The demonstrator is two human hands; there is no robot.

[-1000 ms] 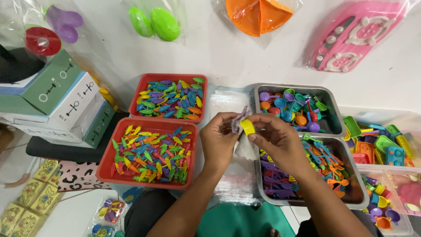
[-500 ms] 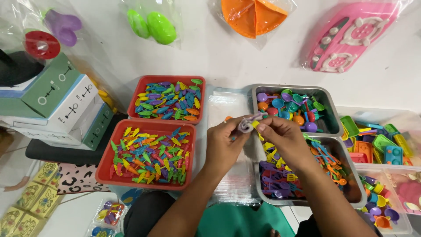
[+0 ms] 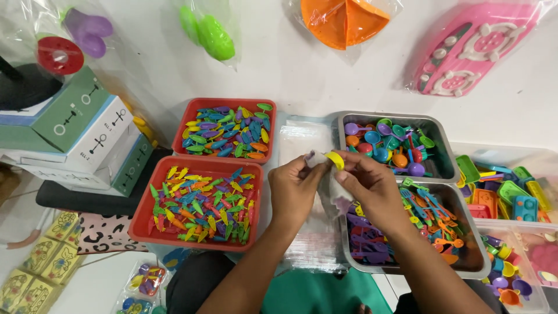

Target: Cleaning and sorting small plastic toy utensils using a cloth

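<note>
Both hands meet over a white table (image 3: 302, 70) set against nothing but more white. The left hand (image 3: 296, 189) pinches the mouth of a small clear bag (image 3: 331, 189), and the right hand (image 3: 372, 186) grips a yellow toy piece (image 3: 335, 159) right at that opening, between the two thumbs. The bag hangs just below the fingers, above a stack of flat clear bags (image 3: 302, 136). Right of the bag sit two metal trays (image 3: 442, 168) full of colourful toy spoons and utensils. Left of it are two red trays (image 3: 197, 232) of small plastic bits. Farther left, green and white boxes (image 3: 75, 134) are stacked. Beyond the bag lie bagged toys: orange, green, pink.
</note>
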